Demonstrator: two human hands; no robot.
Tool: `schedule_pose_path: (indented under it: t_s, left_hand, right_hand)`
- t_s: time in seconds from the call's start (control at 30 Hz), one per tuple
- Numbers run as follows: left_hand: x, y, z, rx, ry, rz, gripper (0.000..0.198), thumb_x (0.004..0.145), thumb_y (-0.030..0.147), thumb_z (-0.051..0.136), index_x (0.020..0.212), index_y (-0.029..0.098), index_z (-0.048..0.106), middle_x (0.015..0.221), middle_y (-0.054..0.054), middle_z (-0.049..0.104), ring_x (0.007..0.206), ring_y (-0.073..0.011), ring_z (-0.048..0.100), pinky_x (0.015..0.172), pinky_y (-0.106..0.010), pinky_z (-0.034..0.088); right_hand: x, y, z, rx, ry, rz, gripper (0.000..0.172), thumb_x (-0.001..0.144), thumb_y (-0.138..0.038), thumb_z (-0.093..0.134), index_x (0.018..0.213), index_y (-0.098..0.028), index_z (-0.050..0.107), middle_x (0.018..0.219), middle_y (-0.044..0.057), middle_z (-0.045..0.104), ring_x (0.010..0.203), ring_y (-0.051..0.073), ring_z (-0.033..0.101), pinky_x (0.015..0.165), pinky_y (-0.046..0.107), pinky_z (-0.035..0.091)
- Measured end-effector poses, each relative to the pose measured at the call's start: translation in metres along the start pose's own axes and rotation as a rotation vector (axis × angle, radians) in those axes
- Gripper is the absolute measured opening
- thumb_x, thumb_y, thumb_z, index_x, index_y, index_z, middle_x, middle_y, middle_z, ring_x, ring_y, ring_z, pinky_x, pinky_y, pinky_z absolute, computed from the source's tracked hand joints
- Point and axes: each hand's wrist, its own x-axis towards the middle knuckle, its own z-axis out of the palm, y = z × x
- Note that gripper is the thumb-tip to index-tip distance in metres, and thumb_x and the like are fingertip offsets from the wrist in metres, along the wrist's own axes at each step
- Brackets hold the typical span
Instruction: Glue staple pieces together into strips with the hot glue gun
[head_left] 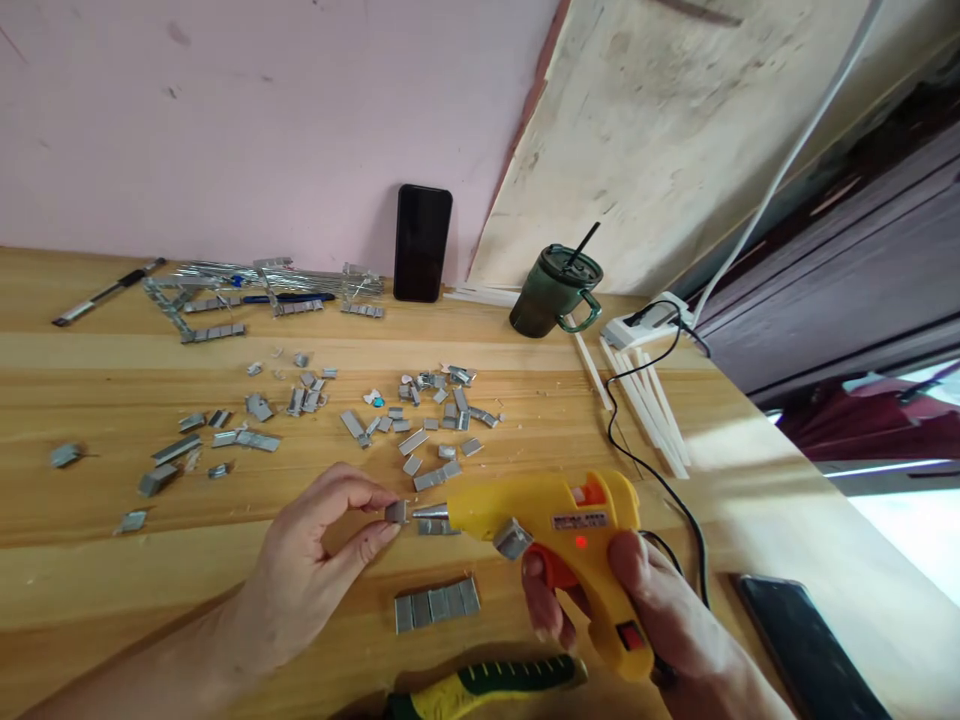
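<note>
Between the thumb and fingertips of my left hand (319, 560) is a small grey metal piece (396, 512). My right hand (637, 590) grips a yellow hot glue gun (517, 500) by its handle, with fingers at the orange trigger. The gun's metal nozzle (431, 512) points left, close to the held piece; whether they touch I cannot tell. A red light glows on the gun's side. Another grey metal piece (513, 539) shows against the gun's lower front. Below the nozzle, a row of joined grey pieces (437, 605) lies on the wooden table (225, 580).
Many loose grey pieces (304, 395) are scattered behind my hands. A green-handled tool (487, 685) lies in front. White glue sticks (649, 415), a power strip (645, 325) and a dark mug (555, 290) stand right. One phone (424, 243) leans on the wall; another (810, 645) lies at right.
</note>
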Motion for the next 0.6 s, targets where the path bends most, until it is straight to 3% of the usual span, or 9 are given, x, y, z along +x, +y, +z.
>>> schedule_pose_path:
  t_s: [0.17,0.6]
  left_hand:
    - [0.0,0.003,0.0,0.018,0.017,0.05,0.018,0.085,0.016,0.06,0.096,0.03,0.059,0.089,0.004,0.058,0.086,-0.0115,0.058,0.076,-0.018,0.049]
    - [0.0,0.01,-0.001,0.0,0.047,0.059,0.016,0.083,0.016,0.061,0.093,0.029,0.062,0.085,0.001,0.061,0.082,-0.0156,0.061,0.07,-0.023,0.052]
  right_hand:
    - [0.0,0.004,-0.002,0.087,0.019,0.065,0.066,0.072,-0.073,0.057,0.089,-0.01,0.068,0.062,0.005,0.059,0.051,0.012,0.05,0.045,0.021,0.035]
    - [0.001,0.009,-0.007,0.071,-0.004,-0.014,0.061,0.074,-0.069,0.059,0.084,-0.009,0.067,0.055,0.001,0.052,0.046,0.009,0.045,0.044,0.021,0.034]
